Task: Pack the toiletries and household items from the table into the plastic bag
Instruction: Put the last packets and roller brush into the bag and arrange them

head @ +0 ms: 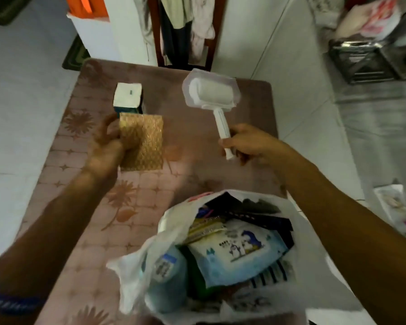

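My right hand (249, 143) grips the white handle of a lint roller (211, 92), whose roll sits in a clear cover, held up over the table's far right. My left hand (108, 146) holds a gold patterned box (143, 141) by its left edge, above the table. Behind it stands a white and teal box (128, 98) on the table. The white plastic bag (174, 221) lies open at the near edge, holding a wipes pack with penguins (237, 252), a pale blue bottle (167, 275) and dark packets.
The table (80, 231) wears a pink floral cloth. A wooden chair with hanging clothes (183, 31) stands at its far side. Metal racks (366, 62) are on the floor at the right. Papers (399, 209) lie on the floor at the right edge.
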